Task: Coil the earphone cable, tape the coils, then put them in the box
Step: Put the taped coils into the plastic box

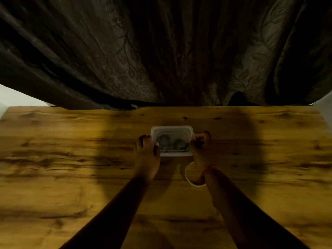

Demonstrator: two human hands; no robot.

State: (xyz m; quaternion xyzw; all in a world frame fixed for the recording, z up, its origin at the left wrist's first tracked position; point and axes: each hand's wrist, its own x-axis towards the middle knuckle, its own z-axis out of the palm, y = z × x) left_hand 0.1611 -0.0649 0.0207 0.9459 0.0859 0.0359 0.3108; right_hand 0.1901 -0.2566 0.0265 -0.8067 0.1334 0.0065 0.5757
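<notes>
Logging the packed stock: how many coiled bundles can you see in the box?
2, as far as the blur allows: dark coils and lie side by side inside the clear box. More may be hidden beneath them or behind the left hand and right hand.

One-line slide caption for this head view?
Both hands, left hand and right hand, grip the clear box holding dark coils, tape roll nearby.

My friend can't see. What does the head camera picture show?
Two hands, left hand and right hand, grip the sides of a clear plastic box holding dark coils, on a wooden table. A tape roll lies under the right wrist.
</notes>
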